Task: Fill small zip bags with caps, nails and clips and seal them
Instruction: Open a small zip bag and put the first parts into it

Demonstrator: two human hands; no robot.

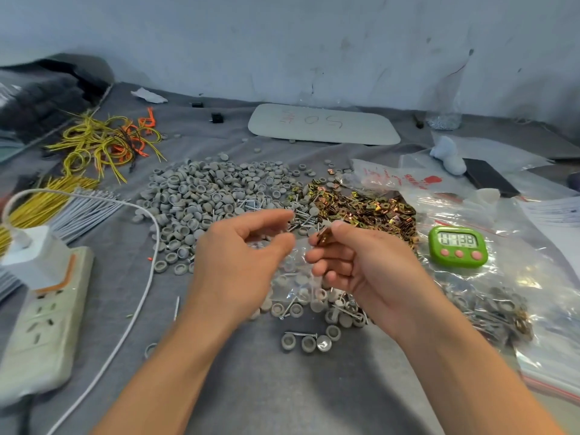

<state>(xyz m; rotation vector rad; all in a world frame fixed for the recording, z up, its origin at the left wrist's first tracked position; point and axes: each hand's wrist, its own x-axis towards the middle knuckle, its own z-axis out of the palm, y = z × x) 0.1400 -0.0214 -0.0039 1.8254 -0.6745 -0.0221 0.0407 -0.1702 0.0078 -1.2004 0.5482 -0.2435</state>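
The left hand (241,262) pinches the lip of the small clear plastic zip bag (296,277) hanging between both hands, and should hold it wide while the right hand (364,268), pinching small brassy metal clips (323,238), drops them squarely inside.

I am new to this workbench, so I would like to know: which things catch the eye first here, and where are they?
The big heap of grey round plastic caps fills the middle of the grey cloth, with the shiny brass-coloured metal clips heaped to its right. In front, the right hand pinches some clips in its fingers, and a bright green digital timer sits further right.
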